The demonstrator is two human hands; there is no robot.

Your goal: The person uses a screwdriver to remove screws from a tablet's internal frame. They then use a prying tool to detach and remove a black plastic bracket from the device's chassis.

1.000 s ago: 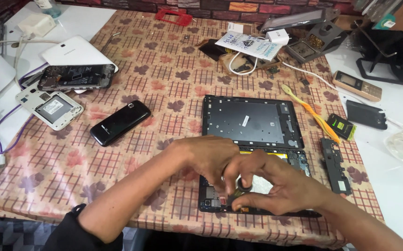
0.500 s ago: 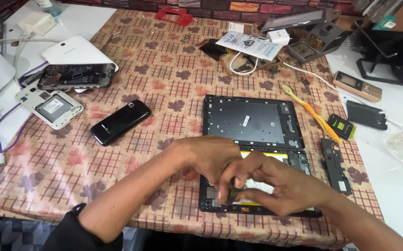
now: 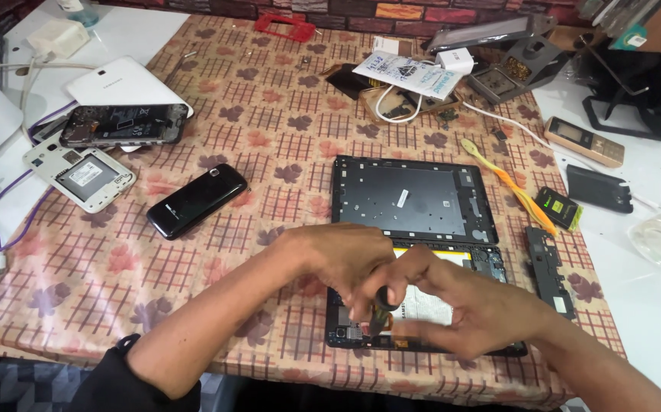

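- Left hand (image 3: 338,263): I see it curled over the near left part of the opened tablet (image 3: 422,320), fingers bent down and pressing on the bottom edge of the frame; it grasps nothing that I can make out.
- Right hand (image 3: 468,313): clenched around a small dark screwdriver (image 3: 380,309), thumb and forefinger pinching the handle. The tip points down into the tablet's lower left corner; from my view the contact point is hidden by the fingers, so I cannot tell which screw it meets.
- Opened tablet: lies flat at the near edge of the patterned tablecloth (image 3: 216,305), its inner parts and a pale battery showing between my two hands.
- Black back cover (image 3: 410,200): lies flat just beyond the tablet, touching its far edge.
- Black phone (image 3: 197,201): left of the cover, well apart from both hands.
- White phone shell (image 3: 80,178) and a stripped phone (image 3: 123,123): far left, near the cloth's edge.
- Yellow and orange pry tool (image 3: 509,187): right of the cover, lying aslant.
- Narrow black strip (image 3: 548,267): just right of the tablet.
- Small battery (image 3: 559,208) and a black slab (image 3: 599,188): farther right, on the white table.
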